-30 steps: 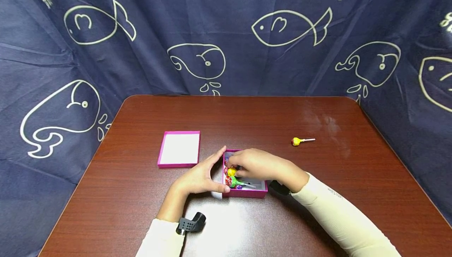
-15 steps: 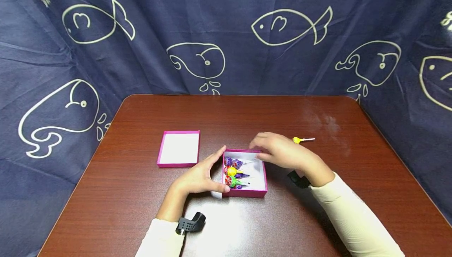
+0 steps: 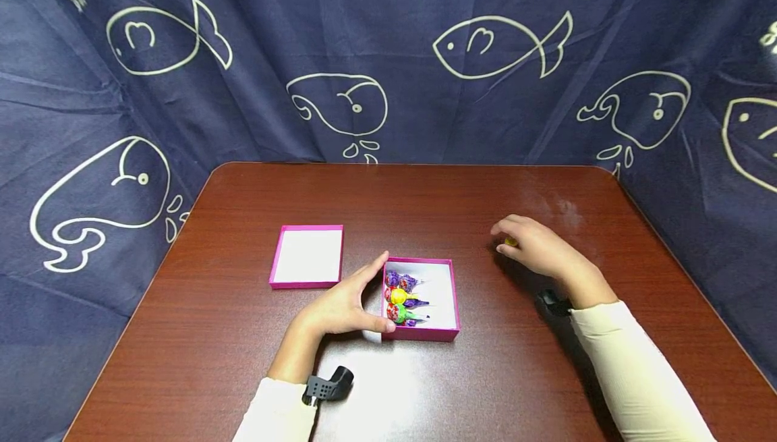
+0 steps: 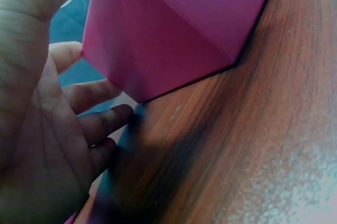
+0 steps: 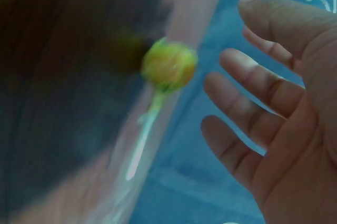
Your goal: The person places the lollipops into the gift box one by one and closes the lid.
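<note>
My left hand [image 3: 346,305] holds the pink box [image 3: 425,334] at its left side, thumb by the near corner and index finger by the far corner. In the left wrist view, fingertips touch the edge of the box's pink wall [image 4: 158,39]. Inside lie several lollipops, among them a yellow one [image 3: 398,296], a green-and-red one [image 3: 396,313] and purple ones [image 3: 408,283]. My right hand [image 3: 534,247] hovers over a loose yellow lollipop [image 3: 511,242], mostly hidden from the head. The right wrist view shows that lollipop [image 5: 169,66] blurred, apart from the relaxed fingers.
A pink-edged square lid [image 3: 308,256] with a white inside lies left of the box. The brown table [image 3: 388,199] ends at a dark blue cloth [image 3: 400,118] printed with fish and whales. Light glares off the table near its front.
My right hand has left the box and moved right, over the loose yellow lollipop. The lollipops in the box are uncovered. My left hand has stayed at the box.
</note>
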Motion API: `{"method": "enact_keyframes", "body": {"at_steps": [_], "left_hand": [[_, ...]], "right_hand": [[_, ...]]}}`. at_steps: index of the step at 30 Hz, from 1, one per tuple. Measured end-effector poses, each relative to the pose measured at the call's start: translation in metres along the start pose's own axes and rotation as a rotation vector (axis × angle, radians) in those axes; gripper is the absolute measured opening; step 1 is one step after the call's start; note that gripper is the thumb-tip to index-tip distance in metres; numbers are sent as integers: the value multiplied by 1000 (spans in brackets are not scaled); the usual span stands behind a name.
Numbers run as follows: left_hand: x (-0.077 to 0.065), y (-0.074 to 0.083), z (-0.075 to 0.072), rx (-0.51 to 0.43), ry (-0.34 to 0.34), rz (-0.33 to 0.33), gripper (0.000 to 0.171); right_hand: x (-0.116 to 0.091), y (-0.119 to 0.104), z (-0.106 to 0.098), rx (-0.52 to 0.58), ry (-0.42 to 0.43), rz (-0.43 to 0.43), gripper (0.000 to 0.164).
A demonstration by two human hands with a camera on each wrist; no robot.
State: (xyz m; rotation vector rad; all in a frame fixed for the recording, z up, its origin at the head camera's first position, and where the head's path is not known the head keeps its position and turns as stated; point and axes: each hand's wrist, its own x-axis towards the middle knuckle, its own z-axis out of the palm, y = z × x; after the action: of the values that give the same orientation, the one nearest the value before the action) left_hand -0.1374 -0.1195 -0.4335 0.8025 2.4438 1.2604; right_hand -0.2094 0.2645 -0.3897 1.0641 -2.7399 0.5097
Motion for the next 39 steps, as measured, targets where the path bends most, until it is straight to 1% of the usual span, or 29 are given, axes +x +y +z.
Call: {"method": "enact_keyframes", "body": {"at_steps": [4, 8, 13, 17, 19, 24, 28, 33, 39], "left_hand": [[0, 2, 0, -6, -3, 0, 117], [0, 2, 0, -15, 1, -4, 117], [1, 2, 2, -11, 5, 1, 117], [2, 3, 1, 1, 3, -2, 117], [2, 3, 1, 6, 3, -2, 116], [1, 2, 0, 3, 5, 3, 116], [0, 1, 1, -4, 7, 4, 116], [0, 0, 1, -6, 10, 6, 116], [1, 1, 1, 8, 9, 18, 117]], "right_hand": [[-6, 14, 2, 2, 18, 33, 25], [-10, 22, 5, 10, -19, 71, 23], [-14, 23, 6, -2, -76, 130, 22], [-15, 23, 6, -2, -93, 171, 18], [-15, 23, 5, 2, -95, 176, 16], [-13, 18, 2, 10, -99, 160, 13], [-10, 8, -3, 9, -92, 128, 13], [-1, -11, -10, 38, -64, 67, 14], [11, -37, -20, 91, -47, 15, 14]]}}
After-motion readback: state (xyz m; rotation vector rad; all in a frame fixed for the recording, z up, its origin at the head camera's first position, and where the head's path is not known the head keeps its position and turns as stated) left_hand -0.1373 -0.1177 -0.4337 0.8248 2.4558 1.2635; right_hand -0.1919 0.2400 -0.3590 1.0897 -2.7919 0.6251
